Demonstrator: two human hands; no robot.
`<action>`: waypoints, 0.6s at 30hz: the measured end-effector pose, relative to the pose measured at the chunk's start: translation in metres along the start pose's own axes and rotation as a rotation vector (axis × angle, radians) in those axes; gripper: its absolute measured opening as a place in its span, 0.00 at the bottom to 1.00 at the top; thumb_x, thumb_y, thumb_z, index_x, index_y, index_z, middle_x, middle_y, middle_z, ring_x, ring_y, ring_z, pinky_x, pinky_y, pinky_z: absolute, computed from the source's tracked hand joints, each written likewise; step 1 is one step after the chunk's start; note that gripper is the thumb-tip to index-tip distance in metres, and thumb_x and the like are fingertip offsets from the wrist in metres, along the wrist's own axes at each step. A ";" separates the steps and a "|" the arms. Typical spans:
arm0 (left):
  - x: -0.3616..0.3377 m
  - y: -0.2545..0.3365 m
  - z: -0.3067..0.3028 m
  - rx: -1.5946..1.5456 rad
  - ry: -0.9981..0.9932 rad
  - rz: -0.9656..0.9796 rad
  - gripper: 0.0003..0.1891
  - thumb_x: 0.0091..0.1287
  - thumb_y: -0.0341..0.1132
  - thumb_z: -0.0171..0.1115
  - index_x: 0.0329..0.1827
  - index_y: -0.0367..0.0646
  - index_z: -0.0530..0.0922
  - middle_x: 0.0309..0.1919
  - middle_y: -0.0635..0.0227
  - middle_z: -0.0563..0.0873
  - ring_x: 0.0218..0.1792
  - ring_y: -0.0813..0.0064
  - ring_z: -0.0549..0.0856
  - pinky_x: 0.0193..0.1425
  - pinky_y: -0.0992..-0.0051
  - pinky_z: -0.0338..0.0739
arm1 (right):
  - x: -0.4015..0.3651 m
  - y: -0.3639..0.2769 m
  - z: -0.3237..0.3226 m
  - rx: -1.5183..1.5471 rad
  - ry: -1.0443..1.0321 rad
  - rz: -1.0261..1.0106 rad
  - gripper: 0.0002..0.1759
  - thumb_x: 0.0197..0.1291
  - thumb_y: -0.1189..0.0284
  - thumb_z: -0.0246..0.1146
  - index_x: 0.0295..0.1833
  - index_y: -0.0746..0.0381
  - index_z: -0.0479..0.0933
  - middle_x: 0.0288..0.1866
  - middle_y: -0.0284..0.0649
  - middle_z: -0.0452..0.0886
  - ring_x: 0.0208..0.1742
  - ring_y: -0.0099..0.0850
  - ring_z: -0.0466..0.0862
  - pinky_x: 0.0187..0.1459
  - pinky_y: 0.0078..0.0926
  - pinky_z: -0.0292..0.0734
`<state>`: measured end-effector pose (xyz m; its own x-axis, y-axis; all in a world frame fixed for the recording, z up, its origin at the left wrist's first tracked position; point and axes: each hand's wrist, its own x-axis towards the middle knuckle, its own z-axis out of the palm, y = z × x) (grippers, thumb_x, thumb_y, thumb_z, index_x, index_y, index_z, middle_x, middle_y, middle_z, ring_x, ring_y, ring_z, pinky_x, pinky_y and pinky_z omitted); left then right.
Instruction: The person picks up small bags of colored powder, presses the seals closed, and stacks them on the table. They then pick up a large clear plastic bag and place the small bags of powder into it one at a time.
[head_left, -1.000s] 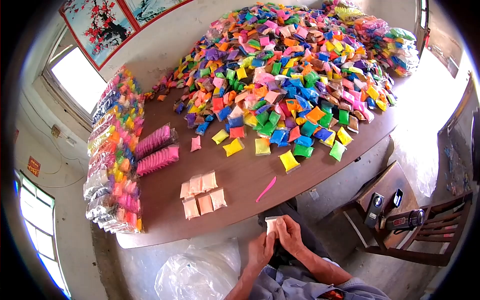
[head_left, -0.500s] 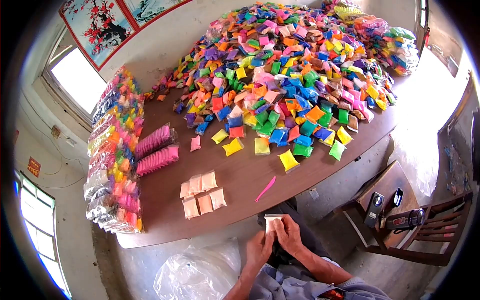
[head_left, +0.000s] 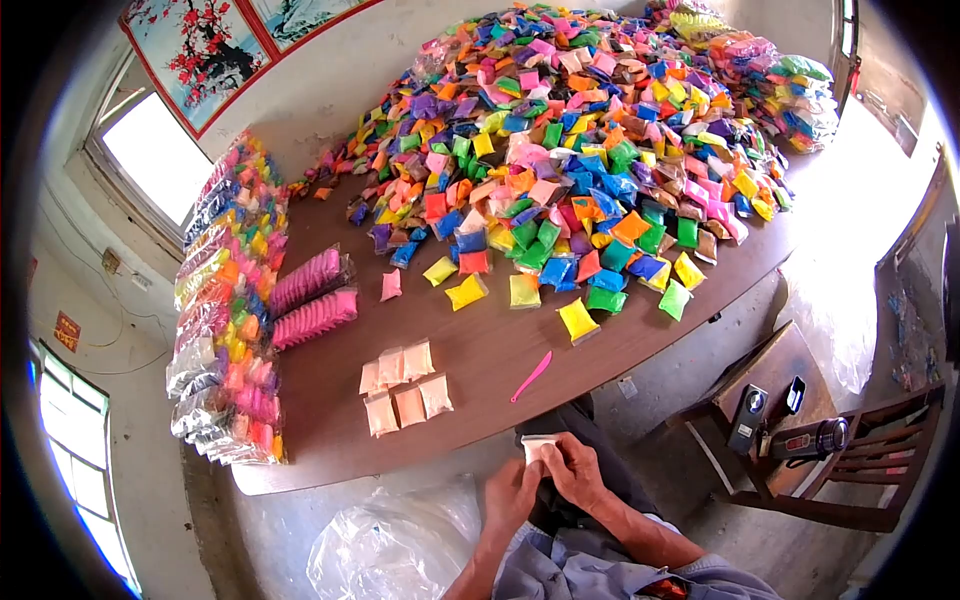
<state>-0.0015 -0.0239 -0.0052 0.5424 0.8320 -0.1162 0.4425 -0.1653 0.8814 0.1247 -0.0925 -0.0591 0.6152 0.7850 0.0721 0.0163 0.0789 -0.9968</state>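
Presently in hand: one packet (head_left: 540, 448), peach, pale along its top edge, held over the lap, just off the near edge of the table (head_left: 470, 350).

Right hand (head_left: 577, 473): closed, thumb and fingers pinching the packet at its right side.

Left hand (head_left: 510, 492): closed about the packet's lower left, somewhat blurred; exact finger placement cannot be told.

Change: against half a second ago, the packet sits slightly lower and further left, with more of its peach face showing; the left hand has shifted a little with it. Neither hand has let go. Judged from this, a small turn or adjustment between the fingers, the handling of this packet not yet finished.

On the table, nearest: peach packets (head_left: 409, 407), six, in two rows of three, left of the hands; number and layout unaltered. Pink tool (head_left: 532, 377), one, slim, lying near the edge, untouched.

Further out: yellow packet (head_left: 578, 321), one, at the front of a large mixed-colour heap (head_left: 560, 130); pink bundles (head_left: 315, 318), two, side by side; bagged stack (head_left: 225, 310), along the left end.

Off the table: clear plastic (head_left: 400, 540), crumpled, below the near edge; flask (head_left: 810, 440), lying on its side, to the right.
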 end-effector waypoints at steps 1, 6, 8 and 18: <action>0.000 0.002 -0.001 0.048 -0.004 -0.018 0.17 0.78 0.43 0.66 0.44 0.34 0.86 0.31 0.50 0.88 0.32 0.65 0.88 0.38 0.65 0.80 | 0.000 -0.001 0.000 -0.022 -0.019 0.003 0.17 0.81 0.62 0.60 0.54 0.68 0.81 0.42 0.38 0.90 0.39 0.20 0.86 0.40 0.20 0.83; 0.000 0.001 -0.004 0.100 0.010 0.002 0.16 0.79 0.42 0.64 0.46 0.34 0.86 0.33 0.49 0.88 0.34 0.64 0.89 0.40 0.65 0.81 | -0.001 0.008 0.005 0.057 -0.020 -0.001 0.16 0.79 0.64 0.62 0.54 0.69 0.82 0.42 0.41 0.90 0.37 0.22 0.87 0.39 0.21 0.85; 0.000 0.004 -0.005 0.102 -0.017 -0.034 0.16 0.79 0.41 0.63 0.47 0.34 0.86 0.34 0.49 0.89 0.35 0.63 0.89 0.42 0.65 0.81 | 0.000 0.006 0.004 0.074 -0.005 0.006 0.15 0.78 0.65 0.64 0.53 0.69 0.82 0.42 0.41 0.90 0.37 0.23 0.87 0.39 0.22 0.85; 0.001 -0.008 -0.005 0.043 0.034 -0.024 0.15 0.80 0.39 0.61 0.50 0.34 0.86 0.39 0.50 0.90 0.41 0.64 0.91 0.48 0.65 0.82 | 0.000 -0.004 0.000 -0.085 -0.049 -0.067 0.13 0.76 0.66 0.65 0.50 0.68 0.84 0.36 0.42 0.87 0.35 0.26 0.84 0.37 0.27 0.80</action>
<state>-0.0081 -0.0190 -0.0101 0.5070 0.8535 -0.1207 0.4859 -0.1673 0.8579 0.1248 -0.0924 -0.0547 0.5712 0.8090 0.1387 0.1245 0.0816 -0.9889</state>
